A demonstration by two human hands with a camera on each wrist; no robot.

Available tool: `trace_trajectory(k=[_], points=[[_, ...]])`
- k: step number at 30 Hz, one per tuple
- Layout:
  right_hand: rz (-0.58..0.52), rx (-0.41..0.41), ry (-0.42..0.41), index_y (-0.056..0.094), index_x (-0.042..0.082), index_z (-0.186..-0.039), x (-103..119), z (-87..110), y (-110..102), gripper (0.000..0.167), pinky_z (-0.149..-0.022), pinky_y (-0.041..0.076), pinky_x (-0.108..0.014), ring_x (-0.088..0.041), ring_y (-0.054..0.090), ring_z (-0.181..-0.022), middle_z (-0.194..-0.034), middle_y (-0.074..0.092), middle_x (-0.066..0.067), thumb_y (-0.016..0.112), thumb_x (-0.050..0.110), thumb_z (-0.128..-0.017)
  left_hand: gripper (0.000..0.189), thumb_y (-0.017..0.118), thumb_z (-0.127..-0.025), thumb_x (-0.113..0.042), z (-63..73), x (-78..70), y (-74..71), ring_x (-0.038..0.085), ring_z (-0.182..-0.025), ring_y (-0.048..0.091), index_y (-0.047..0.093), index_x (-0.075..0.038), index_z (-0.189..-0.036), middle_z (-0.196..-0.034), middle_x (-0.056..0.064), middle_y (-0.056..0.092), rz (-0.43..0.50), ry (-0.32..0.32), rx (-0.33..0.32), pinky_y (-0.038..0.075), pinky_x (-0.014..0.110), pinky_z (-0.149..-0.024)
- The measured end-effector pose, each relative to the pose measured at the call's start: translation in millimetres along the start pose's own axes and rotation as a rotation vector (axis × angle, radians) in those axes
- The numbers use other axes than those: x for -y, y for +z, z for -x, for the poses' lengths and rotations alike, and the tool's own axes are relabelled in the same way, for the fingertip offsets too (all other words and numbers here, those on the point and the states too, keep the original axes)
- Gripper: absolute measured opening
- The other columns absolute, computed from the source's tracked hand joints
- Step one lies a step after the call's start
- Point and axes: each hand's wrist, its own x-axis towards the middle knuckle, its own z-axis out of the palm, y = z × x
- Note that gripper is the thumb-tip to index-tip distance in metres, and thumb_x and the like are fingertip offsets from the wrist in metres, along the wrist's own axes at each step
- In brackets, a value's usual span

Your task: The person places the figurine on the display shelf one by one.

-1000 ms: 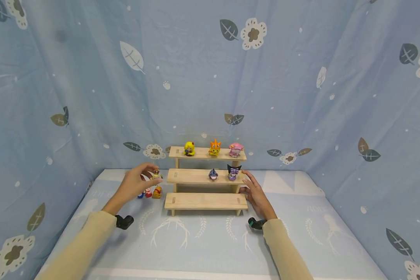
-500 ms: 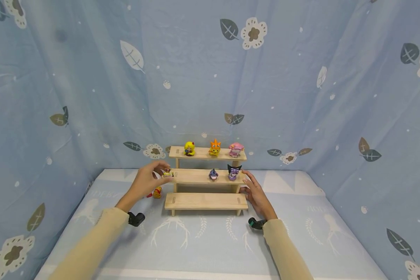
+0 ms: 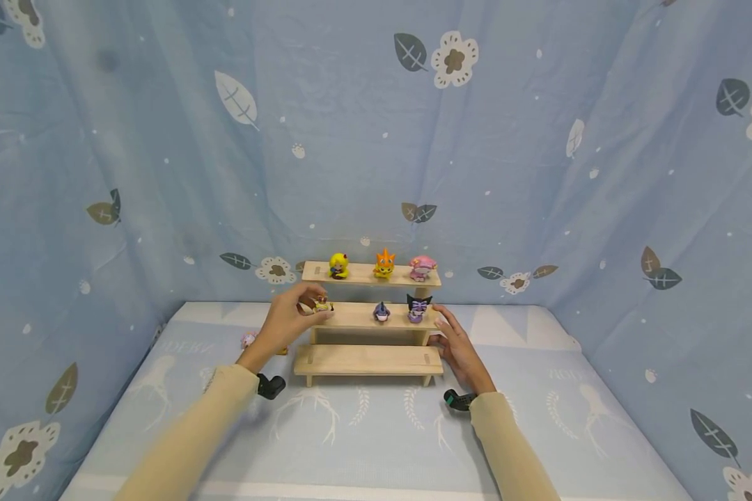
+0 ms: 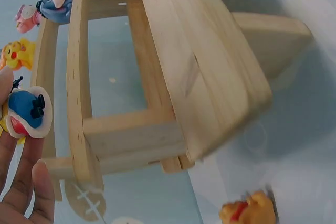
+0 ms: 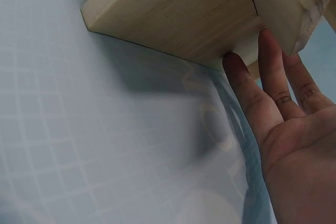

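Note:
My left hand [image 3: 291,316] pinches a small figurine [image 3: 322,305] between thumb and fingers, over the left end of the middle shelf. Seen in the left wrist view, this figurine [image 4: 30,113] shows blue, white and red parts. The wooden three-tier display stand [image 3: 368,358] carries a blue-grey figurine [image 3: 381,312] and a purple figurine with black horned hood [image 3: 417,310] on its middle tier. At the stand's right end, my right hand [image 3: 460,351] touches the wood with extended fingers; the right wrist view shows its fingertips [image 5: 236,64] against a wooden support.
Along the top tier sit a yellow-haired figurine [image 3: 339,266], an orange spiky one [image 3: 384,264] and a pink one [image 3: 423,268]. Left of the stand, a pink-and-white figurine [image 3: 248,339] and a bear figurine with red [image 4: 249,211] are on the cloth-covered table [image 3: 363,445].
My left hand has moved right with the held figurine, from beside the stand to over the left part of the middle shelf. The right hand has stayed at the stand's right end.

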Motion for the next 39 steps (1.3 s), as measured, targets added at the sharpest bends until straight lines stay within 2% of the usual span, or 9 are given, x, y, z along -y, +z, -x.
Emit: trace_trajectory(k=[9,20,31,39], points=[[-0.007,0.015,-0.012,0.039,0.037,-0.155,1.0,1.2,1.2,0.052,-0.089,0.055,-0.046,-0.028,0.06,-0.109,-0.152,0.041,-0.012,0.055,0.046,-0.106,0.039,0.087,-0.086,-0.024,-9.2,1.4,17.9,0.018,-0.091,0.066,0.067,-0.02,-0.12,-0.105,-0.001,0.071,0.044,0.028,-0.035,0.055,0.036,-0.072],[-0.034,0.002,-0.011,0.04,0.036,-0.155,-1.2,1.1,1.8,0.056,-0.084,0.055,-0.043,-0.027,0.06,-0.104,-0.15,0.043,-0.014,0.058,0.049,-0.104,0.038,0.087,-0.086,-0.02,-12.8,4.8,33.0,0.018,-0.092,0.067,0.067,-0.021,-0.118,-0.103,0.0,0.071,0.099,-0.039,-0.016,0.058,0.039,-0.077],[-0.023,0.004,0.002,0.038,0.036,-0.156,-0.4,0.5,1.6,0.057,-0.086,0.056,-0.044,-0.028,0.06,-0.108,-0.15,0.043,-0.015,0.056,0.05,-0.105,0.038,0.086,-0.086,-0.017,-14.5,3.4,39.0,0.018,-0.092,0.067,0.067,-0.019,-0.119,-0.104,0.0,0.07,0.094,-0.024,0.013,0.058,0.037,-0.079],[-0.018,0.01,-0.015,0.039,0.036,-0.156,0.7,0.8,1.3,0.053,-0.087,0.056,-0.044,-0.027,0.062,-0.106,-0.151,0.043,-0.015,0.055,0.047,-0.106,0.039,0.086,-0.087,-0.02,-15.2,5.2,38.3,0.019,-0.093,0.067,0.067,-0.021,-0.121,-0.106,0.001,0.069,0.123,-0.038,0.04,0.058,0.039,-0.081]])
